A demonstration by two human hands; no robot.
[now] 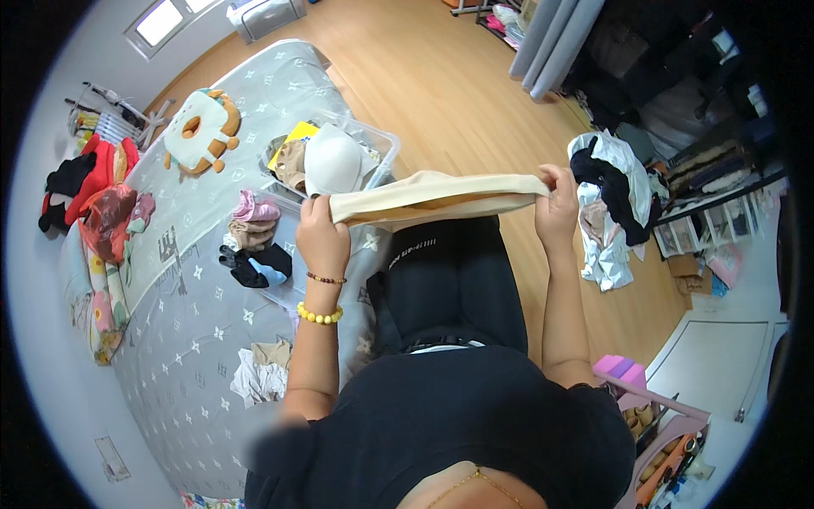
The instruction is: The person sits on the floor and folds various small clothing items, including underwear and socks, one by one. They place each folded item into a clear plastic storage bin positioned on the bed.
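Note:
A cream stretchy garment is pulled out sideways in front of me, its long edge taut between my two hands. My left hand pinches one end, above the bed's side. At the other end, my right hand grips a corner over the wooden floor. The garment's exact kind is hard to make out. Just beyond my left hand, a clear plastic box on the bed holds a white bra and folded tan and yellow pieces. Nearer, left of that hand, lie a pink folded cloth and a black bundle.
The bed's grey patterned cover fills the left, with a toast-shaped cushion and red clothes. White and tan garments lie nearer. At right are a clothes pile, a dark rack and a pink shoe shelf.

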